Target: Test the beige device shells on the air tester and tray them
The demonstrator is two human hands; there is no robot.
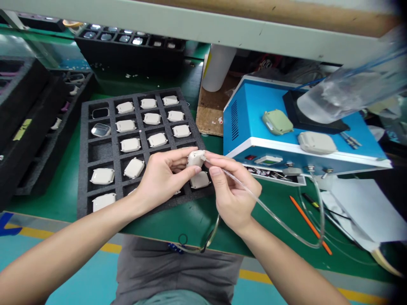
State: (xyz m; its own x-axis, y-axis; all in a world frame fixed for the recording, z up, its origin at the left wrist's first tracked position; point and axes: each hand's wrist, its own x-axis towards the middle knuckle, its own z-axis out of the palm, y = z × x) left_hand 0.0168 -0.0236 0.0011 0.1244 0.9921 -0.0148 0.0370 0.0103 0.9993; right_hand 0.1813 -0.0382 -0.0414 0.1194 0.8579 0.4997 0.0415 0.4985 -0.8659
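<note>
My left hand (162,178) is closed around a small white plastic casing (195,158), held just above the right edge of a black foam tray (83,140). My right hand (231,190) pinches the end of a clear thin tube (276,218) against the casing's right side. The tube loops down over the green bench and back up to the front of a blue box machine (244,118). Several more white casings (130,145) lie in the tray's cells.
Two casings, one greenish (277,122) and one grey (316,142), rest on top of the blue machine beside a black pad (295,110). An orange pencil (310,224) and papers (365,207) lie at the right. More black trays (32,127) sit at left and behind.
</note>
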